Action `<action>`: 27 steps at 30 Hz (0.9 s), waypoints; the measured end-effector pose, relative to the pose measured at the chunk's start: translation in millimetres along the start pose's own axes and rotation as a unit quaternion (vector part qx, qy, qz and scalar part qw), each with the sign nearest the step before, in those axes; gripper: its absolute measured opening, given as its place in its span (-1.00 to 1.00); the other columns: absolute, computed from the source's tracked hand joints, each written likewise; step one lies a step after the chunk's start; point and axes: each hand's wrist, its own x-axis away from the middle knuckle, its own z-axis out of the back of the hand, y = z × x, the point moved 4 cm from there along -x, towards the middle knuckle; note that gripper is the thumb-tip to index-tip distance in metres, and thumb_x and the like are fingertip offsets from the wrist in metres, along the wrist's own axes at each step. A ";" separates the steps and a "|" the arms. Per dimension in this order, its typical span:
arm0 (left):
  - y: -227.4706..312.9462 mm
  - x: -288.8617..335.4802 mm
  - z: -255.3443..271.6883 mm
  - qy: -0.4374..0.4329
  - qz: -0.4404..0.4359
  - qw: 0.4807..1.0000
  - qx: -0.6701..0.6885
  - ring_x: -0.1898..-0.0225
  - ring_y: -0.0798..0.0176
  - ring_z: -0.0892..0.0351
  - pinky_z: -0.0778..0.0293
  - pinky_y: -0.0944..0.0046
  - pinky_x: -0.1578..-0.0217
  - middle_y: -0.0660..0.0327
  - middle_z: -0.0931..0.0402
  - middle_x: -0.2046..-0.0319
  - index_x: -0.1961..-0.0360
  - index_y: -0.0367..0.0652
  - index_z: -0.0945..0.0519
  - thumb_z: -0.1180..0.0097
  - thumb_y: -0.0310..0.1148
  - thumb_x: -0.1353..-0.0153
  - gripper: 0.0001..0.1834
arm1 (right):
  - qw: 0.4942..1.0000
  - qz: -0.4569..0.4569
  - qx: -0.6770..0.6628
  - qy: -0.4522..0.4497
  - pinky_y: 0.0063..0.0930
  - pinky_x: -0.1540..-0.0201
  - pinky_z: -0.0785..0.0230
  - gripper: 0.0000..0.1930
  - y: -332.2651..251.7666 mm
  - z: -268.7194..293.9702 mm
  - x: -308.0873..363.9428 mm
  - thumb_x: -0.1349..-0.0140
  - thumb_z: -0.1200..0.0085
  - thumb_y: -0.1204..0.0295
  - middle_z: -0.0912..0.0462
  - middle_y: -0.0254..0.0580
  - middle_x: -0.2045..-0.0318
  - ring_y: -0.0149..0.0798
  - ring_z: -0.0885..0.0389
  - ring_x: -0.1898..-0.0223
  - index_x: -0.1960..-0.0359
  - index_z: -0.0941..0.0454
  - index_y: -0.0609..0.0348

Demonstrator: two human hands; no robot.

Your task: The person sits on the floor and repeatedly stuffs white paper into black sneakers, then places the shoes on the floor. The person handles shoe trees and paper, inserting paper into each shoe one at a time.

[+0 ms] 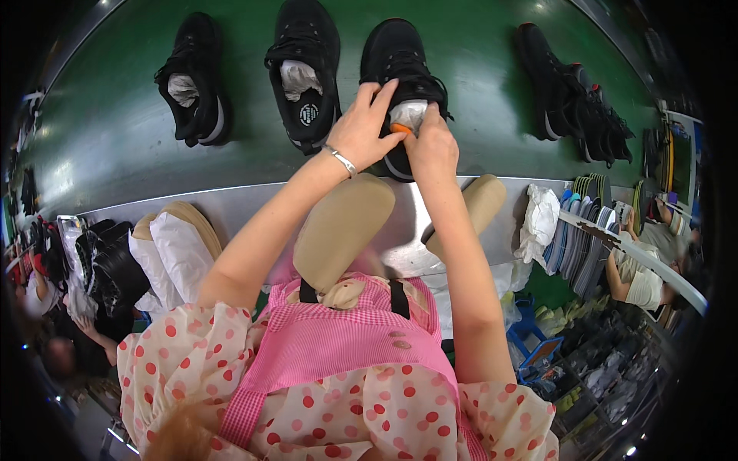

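Leftmost, a co-worker's hand (91,328) shows below a glossy green tabletop (246,115), where two black shoes (194,55) stand. Centrally, near the table's metal edge (261,209), the left hand (360,132), fingers spread, and the right hand (434,150) touch a third, paper-stuffed shoe (394,55); whether either grips is unclear. Rightward are more dark shoes (550,81), racked grey-blue flat pieces (580,234) and a blue stool (526,326).
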 end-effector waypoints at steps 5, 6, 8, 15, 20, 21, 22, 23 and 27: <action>-18.8 -2.3 -9.4 -0.064 0.091 0.990 0.089 -0.13 -0.02 -0.37 -0.44 0.17 -0.08 0.00 -0.08 -0.24 -0.38 -0.14 -0.05 -0.43 -0.12 0.10 0.08 | 0.996 0.084 -0.011 0.001 -0.16 0.25 -0.53 -0.53 -2.6 17.7 4.1 -0.05 -0.15 0.51 -0.61 0.09 0.29 0.06 -0.66 0.30 -0.02 -0.38 0.47; -17.2 -3.3 -6.6 -0.066 0.089 0.991 0.081 -0.15 -0.03 -0.35 -0.42 0.17 -0.09 -0.01 -0.05 -0.25 -0.38 -0.17 -0.04 -0.45 -0.10 0.13 0.11 | 0.997 0.077 0.012 -0.001 -0.16 0.26 -0.52 -0.55 -5.3 24.8 7.9 -0.05 -0.16 0.50 -0.62 0.08 0.30 0.06 -0.65 0.30 0.01 -0.40 0.44; -9.2 -3.3 -2.2 -0.074 0.090 0.991 0.069 -0.20 -0.06 -0.29 -0.40 0.16 -0.13 -0.02 0.01 -0.29 -0.38 -0.23 -0.01 -0.48 -0.08 0.18 0.18 | 0.996 0.059 0.061 -0.011 -0.17 0.27 -0.51 -0.59 -9.5 41.4 17.3 -0.05 -0.18 0.47 -0.62 0.05 0.32 0.06 -0.65 0.29 0.05 -0.44 0.38; -10.9 -0.6 -50.9 -0.136 0.245 0.960 0.014 -0.10 -0.18 -0.43 -0.41 0.09 -0.10 -0.20 -0.18 -0.23 -0.39 -0.30 0.18 -0.47 0.01 0.24 0.35 | 1.000 0.011 -0.014 0.007 -0.15 0.20 -0.48 -0.42 44.4 46.6 16.0 0.08 -0.36 0.35 -0.64 0.07 0.31 0.07 -0.63 0.26 0.00 -0.41 0.27; -17.8 -23.6 -43.0 -0.129 0.224 0.966 -0.025 -0.10 -0.10 -0.45 -0.41 0.12 -0.10 -0.19 -0.35 -0.13 -0.36 -0.42 0.11 -0.46 -0.05 0.21 0.28 | 0.982 -0.047 -0.128 -0.130 -0.19 0.05 -0.45 -0.12 50.8 8.1 -18.3 0.20 -0.46 0.29 -0.62 0.22 0.20 0.15 -0.59 0.09 -0.18 -0.24 0.35; -21.9 -29.0 -39.8 -0.123 0.216 0.968 -0.033 -0.10 -0.10 -0.45 -0.40 0.13 -0.11 -0.20 -0.36 -0.12 -0.36 -0.44 0.09 -0.47 -0.06 0.21 0.27 | 0.980 -0.041 -0.131 -0.145 -0.20 0.04 -0.45 -0.11 50.4 2.9 -27.2 0.21 -0.46 0.29 -0.62 0.23 0.20 0.15 -0.59 0.08 -0.17 -0.24 0.38; -25.7 -34.1 -36.0 -0.118 0.207 0.970 -0.042 -0.10 -0.10 -0.45 -0.40 0.14 -0.11 -0.20 -0.36 -0.12 -0.35 -0.45 0.08 -0.47 -0.08 0.22 0.26 | 0.978 -0.035 -0.134 -0.159 -0.20 0.03 -0.44 -0.11 50.2 -1.9 -36.1 0.22 -0.46 0.29 -0.61 0.25 0.19 0.15 -0.59 0.08 -0.16 -0.24 0.40; -29.9 -39.7 -31.6 -0.123 0.199 0.971 -0.047 -0.10 -0.08 -0.45 -0.40 0.16 -0.11 -0.20 -0.39 -0.09 -0.33 -0.49 0.03 -0.49 -0.11 0.23 0.23 | 0.975 -0.029 -0.137 -0.173 -0.21 0.02 -0.44 -0.10 49.9 -5.9 -43.6 0.23 -0.46 0.28 -0.61 0.26 0.19 0.15 -0.58 0.07 -0.15 -0.23 0.43; -35.5 -45.9 -31.6 -0.073 0.203 0.973 -0.081 -0.05 -0.07 -0.48 -0.44 0.13 -0.04 -0.11 -0.44 -0.06 -0.29 -0.39 -0.13 -0.46 -0.14 0.19 0.08 | 0.980 -0.031 -0.117 -0.159 -0.17 0.09 -0.46 -0.19 42.6 -13.7 -57.9 0.25 -0.45 0.29 -0.61 0.29 0.25 0.20 -0.59 0.12 -0.03 -0.31 0.45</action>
